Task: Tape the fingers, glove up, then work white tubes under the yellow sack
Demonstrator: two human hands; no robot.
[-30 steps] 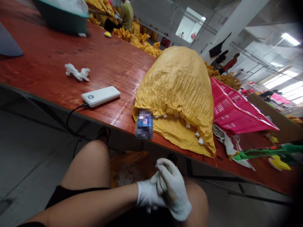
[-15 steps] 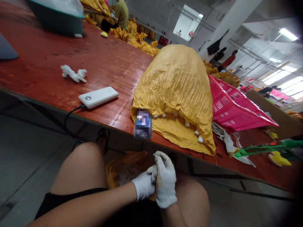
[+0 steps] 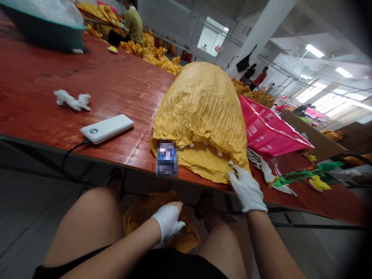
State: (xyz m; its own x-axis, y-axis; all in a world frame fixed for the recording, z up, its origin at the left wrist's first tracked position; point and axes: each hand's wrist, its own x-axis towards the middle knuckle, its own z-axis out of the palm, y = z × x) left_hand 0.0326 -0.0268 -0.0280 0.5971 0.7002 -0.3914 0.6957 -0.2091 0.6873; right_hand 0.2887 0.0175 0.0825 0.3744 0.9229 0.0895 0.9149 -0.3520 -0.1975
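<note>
My right hand (image 3: 247, 189), in a white knit glove, reaches to the open mouth of a big yellow woven sack (image 3: 203, 104) lying on the table. Its fingers are apart, with the fingertips beside a small white cylindrical piece (image 3: 230, 162) at the sack's lip. More such pieces, like this white piece (image 3: 219, 153), peek out along the opening. My left hand (image 3: 168, 221), in a white glove with fingertips bare, hovers over a second yellow sack (image 3: 188, 237) between my knees. Its thumb stands away from the fingers, and nothing shows in it.
On the red-brown table (image 3: 122, 81) lie a white power bank (image 3: 107, 128) with a cable, crumpled tissue (image 3: 72, 100) and a blurred-out phone-like item (image 3: 166, 158). A pink basket (image 3: 270, 124), a glove (image 3: 261, 164) and a green tool (image 3: 308, 174) are at right. A teal basin (image 3: 49, 37) stands at left.
My hands were together above my lap and have come apart. The right went up and right to the sack's mouth; the left moved slightly left. The view has shifted right.
</note>
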